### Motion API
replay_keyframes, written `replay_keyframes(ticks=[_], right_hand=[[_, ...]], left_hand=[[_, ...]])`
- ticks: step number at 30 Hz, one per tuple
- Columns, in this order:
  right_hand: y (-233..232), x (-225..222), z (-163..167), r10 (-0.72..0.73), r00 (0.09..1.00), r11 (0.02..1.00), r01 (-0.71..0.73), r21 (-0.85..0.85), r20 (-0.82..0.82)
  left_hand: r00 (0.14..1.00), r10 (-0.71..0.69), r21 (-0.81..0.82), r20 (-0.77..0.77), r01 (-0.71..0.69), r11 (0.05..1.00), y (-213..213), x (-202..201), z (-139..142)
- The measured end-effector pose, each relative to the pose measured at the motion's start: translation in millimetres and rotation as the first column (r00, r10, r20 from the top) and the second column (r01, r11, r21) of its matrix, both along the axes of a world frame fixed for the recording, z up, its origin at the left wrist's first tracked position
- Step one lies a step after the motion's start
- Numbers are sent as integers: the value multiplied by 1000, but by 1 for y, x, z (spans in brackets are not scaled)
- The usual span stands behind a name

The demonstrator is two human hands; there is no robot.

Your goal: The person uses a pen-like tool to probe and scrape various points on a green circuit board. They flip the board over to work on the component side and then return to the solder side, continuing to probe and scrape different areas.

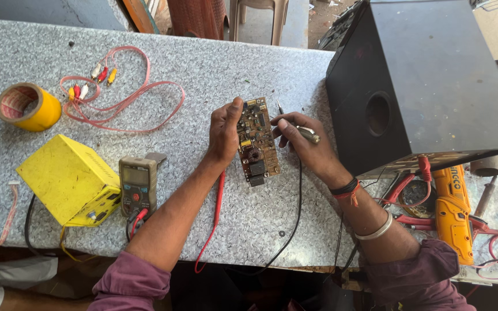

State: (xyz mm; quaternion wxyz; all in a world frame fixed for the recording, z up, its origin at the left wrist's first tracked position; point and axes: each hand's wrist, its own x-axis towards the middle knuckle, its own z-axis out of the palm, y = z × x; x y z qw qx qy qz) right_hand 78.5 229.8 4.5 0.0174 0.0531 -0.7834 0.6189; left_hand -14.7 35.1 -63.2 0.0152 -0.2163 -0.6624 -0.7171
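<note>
A brown circuit board (257, 143) lies on the speckled grey worktop (249, 63). My left hand (224, 131) rests on the board's left edge and steadies it. My right hand (304, 141) grips a thin probe (301, 130) with a metal tip that points at the board's upper right corner. A red lead (217, 214) runs under my left forearm, and a black lead (293, 222) trails from my right hand to the table's front edge. A grey multimeter (138, 186) sits left of my left arm.
A yellow metal box (67, 179) stands beside the multimeter. A yellow tape roll (28, 106) and a coiled pink cable with coloured plugs (116, 92) lie at back left. A large black speaker box (427, 80) is at right, with a yellow power tool (453, 207) and wires below it.
</note>
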Motion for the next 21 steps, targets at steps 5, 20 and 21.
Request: replay_keyframes(ticks=[5,20,21], right_hand=[[1,0,-1,-29,1000,998,29,-55,5],[14,0,-10,-141,989,929,116,-351,-47],[14,1,-8,-111,993,940,90,-328,-45]], left_hand=[[999,21,-33,-45,-22,999,2,1,1],[997,-73,44,13,73,996,1,3,6],[998,-67,30,8,66,997,1,3,6]])
